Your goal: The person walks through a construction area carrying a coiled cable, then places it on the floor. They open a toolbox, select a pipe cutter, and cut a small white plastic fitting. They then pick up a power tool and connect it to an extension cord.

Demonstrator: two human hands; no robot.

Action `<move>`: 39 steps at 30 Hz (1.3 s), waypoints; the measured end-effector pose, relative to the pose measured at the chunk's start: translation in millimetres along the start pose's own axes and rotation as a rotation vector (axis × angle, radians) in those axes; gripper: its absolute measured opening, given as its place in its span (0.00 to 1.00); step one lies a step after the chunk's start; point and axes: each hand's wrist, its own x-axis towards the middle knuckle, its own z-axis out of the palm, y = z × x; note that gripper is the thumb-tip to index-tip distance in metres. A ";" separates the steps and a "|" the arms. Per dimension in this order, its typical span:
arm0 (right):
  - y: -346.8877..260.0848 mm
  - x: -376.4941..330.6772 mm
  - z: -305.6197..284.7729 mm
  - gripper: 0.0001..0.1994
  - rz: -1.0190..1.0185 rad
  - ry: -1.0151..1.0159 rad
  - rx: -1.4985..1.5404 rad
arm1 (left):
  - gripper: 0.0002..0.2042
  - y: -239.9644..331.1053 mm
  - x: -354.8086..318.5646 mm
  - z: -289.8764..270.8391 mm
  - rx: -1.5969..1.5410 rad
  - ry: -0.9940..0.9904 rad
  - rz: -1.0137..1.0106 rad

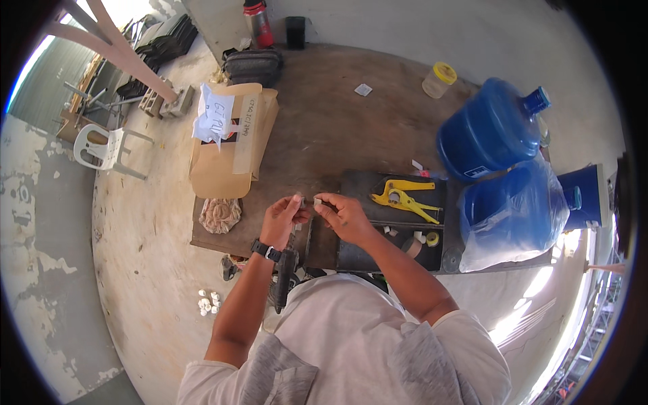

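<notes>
Over the near edge of the brown table [317, 121], both of my hands are raised close together. My left hand [283, 219], with a black watch on its wrist, pinches a small greyish piece [302, 200] that the fingers partly cover. Opposite it, my right hand [343, 217] pinches a small whitish piece [317, 201] between thumb and fingertips. I cannot tell whether the two pieces touch. Below my left hand is a black, handle-shaped tool [285, 280]. To the right of my right hand, a yellow pipe cutter [408, 198] lies on a black open case [358, 185].
Small white pieces [420, 237] and a tape roll [432, 239] lie in the case's near half. Blue water jugs [482, 128] stand right. Left are a cardboard box [219, 165] and a plastic bag [220, 214]. More white pieces [208, 302] lie on the floor.
</notes>
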 end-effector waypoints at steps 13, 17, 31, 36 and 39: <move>9.2 -39.7 2.0 0.14 -0.255 0.044 -0.466 | 0.22 -2.5 -18.8 8.9 0.311 0.095 -0.187; 12.4 -54.4 -1.9 0.12 -0.214 0.132 -0.313 | 0.20 -19.0 -16.7 18.6 0.293 0.060 -0.143; 30.2 -99.9 -74.7 0.15 0.213 0.120 0.242 | 0.18 -33.5 -16.3 88.9 0.524 -0.386 0.237; 47.2 -122.3 -113.9 0.15 0.183 0.123 0.434 | 0.17 -56.5 -26.9 139.5 0.195 -0.483 0.266; 52.0 -134.0 -131.9 0.15 0.166 0.125 0.474 | 0.18 -70.6 -27.7 171.5 -0.331 -0.360 0.125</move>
